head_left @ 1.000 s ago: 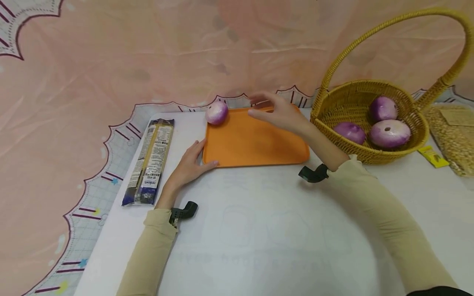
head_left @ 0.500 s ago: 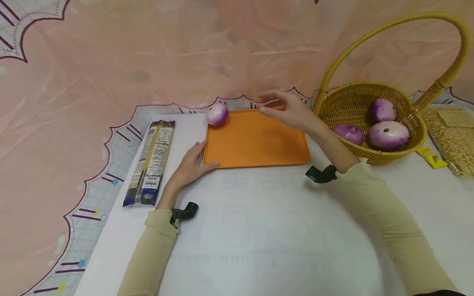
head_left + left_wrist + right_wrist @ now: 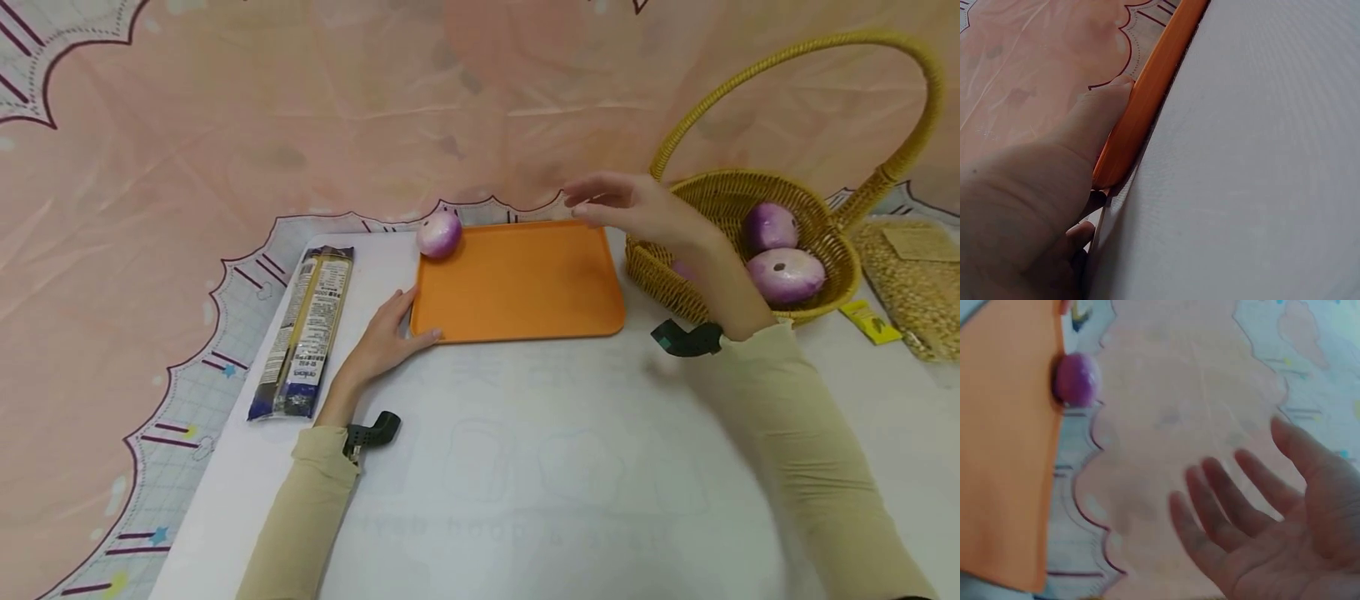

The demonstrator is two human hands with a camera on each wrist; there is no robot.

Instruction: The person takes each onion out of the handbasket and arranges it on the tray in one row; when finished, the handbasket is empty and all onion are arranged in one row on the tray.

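Observation:
In the head view an orange tray (image 3: pixel 517 283) lies on the table, with a purple onion (image 3: pixel 439 234) at its back left corner. My left hand (image 3: pixel 382 337) touches the tray's front left corner, its thumb at the front edge and its fingers along the left side. The left wrist view has the thumb (image 3: pixel 1107 106) against the tray's rim (image 3: pixel 1141 100). Over the tray's back right corner and the basket's left side hovers my right hand (image 3: pixel 637 208), holding nothing. Its fingers (image 3: pixel 1222 506) are spread and slightly bent in the right wrist view.
A wicker basket (image 3: pixel 843 279) with a tall handle holds purple onions (image 3: pixel 786 275), one mostly hidden behind my right forearm. Right of it lie a small yellow packet (image 3: pixel 870 322) and a bag of grains (image 3: pixel 918 283). A long noodle-like packet (image 3: pixel 303 333) lies on the left.
My right hand has moved right, from above the tray to the basket's left side. My left hand stays at the tray corner, and the onion on the tray has not moved.

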